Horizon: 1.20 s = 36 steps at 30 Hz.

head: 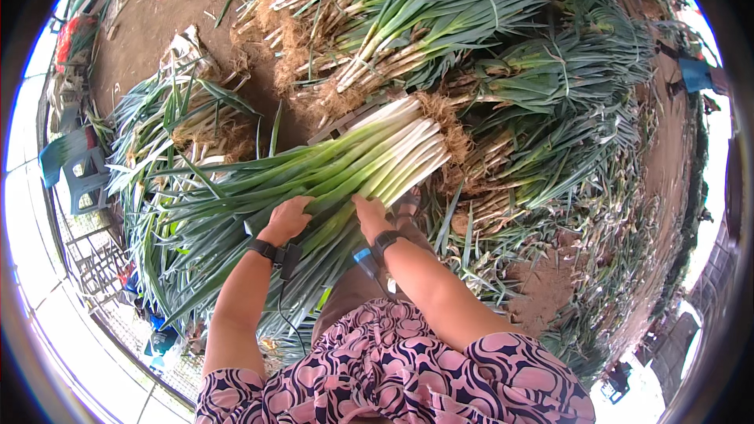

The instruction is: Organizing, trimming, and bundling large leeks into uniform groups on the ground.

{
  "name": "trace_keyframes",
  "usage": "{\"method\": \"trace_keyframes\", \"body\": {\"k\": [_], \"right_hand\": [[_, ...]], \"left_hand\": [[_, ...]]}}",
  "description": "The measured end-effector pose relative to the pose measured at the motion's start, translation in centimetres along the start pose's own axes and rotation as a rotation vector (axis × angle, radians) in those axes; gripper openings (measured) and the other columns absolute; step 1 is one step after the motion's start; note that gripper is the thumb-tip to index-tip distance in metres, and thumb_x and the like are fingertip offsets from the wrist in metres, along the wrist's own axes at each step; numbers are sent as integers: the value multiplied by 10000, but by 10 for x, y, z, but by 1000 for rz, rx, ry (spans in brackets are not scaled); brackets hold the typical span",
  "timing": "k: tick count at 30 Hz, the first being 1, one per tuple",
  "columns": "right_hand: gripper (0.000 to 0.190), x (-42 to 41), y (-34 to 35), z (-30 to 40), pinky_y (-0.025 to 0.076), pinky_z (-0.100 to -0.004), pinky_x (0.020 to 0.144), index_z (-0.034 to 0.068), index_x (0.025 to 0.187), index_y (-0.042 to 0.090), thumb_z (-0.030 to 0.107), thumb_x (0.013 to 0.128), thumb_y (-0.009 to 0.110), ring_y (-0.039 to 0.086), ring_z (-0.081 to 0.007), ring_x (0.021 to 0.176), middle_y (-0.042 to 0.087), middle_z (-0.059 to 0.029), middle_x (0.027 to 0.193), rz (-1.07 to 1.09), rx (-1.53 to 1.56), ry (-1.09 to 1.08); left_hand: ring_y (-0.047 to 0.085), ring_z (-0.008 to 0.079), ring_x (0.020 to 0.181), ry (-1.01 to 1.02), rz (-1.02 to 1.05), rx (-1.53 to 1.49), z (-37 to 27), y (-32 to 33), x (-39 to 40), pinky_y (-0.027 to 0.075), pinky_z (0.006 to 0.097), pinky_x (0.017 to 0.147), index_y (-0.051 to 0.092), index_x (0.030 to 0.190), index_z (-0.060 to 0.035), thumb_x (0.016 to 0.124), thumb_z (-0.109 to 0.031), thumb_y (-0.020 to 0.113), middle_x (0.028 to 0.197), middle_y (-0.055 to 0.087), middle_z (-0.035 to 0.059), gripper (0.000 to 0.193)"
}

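A broad bunch of large green onions lies in front of me, its white stems and brown roots at the upper right. Its long green leaves fan out to the lower left. My left hand grips the leafy part, the fingertips partly hidden among the leaves. Nearer the white stems, my right hand holds the bunch's near edge, its fingers mostly hidden behind the stalks. Both wrists wear black straps with small devices. Part of a low wooden support shows beneath the bunch's far side.
Tied bundles of untrimmed green onions are heaped beyond and to the right. Another pile lies at the left, near a plastic chair. Leaf scraps litter the ground on the right. Bare soil shows at upper left.
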State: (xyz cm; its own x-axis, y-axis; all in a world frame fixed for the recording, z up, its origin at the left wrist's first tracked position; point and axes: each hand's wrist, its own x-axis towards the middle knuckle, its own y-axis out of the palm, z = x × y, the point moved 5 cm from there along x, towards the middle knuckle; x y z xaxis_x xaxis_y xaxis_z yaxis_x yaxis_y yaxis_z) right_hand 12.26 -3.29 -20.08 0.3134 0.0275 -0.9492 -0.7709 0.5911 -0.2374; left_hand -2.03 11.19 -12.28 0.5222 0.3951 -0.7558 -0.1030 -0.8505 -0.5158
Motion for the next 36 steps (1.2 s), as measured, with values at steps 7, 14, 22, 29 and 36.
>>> {"method": "trace_keyframes", "body": {"k": [7,14,22,29,36], "right_hand": [[281,30,5,-44,475,-300,605,35,1014,506,226,835,609,568,-184,677,569,-62,822,432,866,-67],[498,28,24,-39,486,-391,813,20,1200,475,392,884,572,580,-264,997,574,-147,1148,291,850,-48],[894,9,11,-20,285,-447,1047,-29,1439,175,510,852,579,327,-373,1297,279,-271,1440,-211,269,-173],[673,13,11,-46,439,-462,831,-21,1274,348,411,839,624,545,-347,958,542,-207,1103,-27,2,-177],[361,-16,9,-36,429,-386,516,91,1000,411,340,864,634,472,-193,614,436,-70,771,176,896,83]], "left_hand": [[528,350,1124,44,9,-14,-17,-5,7,419,429,943,547,1229,-84,764,-191,591,1210,573,160,479],[524,353,1126,86,13,52,-17,2,10,418,433,938,522,1248,-83,784,-189,598,1219,560,154,482],[526,355,1117,85,1,61,-18,2,6,418,432,936,522,1251,-85,791,-193,597,1203,565,148,479],[527,356,1117,94,2,58,-23,-1,6,418,435,939,521,1251,-74,786,-196,597,1201,564,161,486],[520,356,1132,86,12,59,-18,0,5,415,430,947,521,1249,-73,788,-196,593,1226,554,164,482]]}}
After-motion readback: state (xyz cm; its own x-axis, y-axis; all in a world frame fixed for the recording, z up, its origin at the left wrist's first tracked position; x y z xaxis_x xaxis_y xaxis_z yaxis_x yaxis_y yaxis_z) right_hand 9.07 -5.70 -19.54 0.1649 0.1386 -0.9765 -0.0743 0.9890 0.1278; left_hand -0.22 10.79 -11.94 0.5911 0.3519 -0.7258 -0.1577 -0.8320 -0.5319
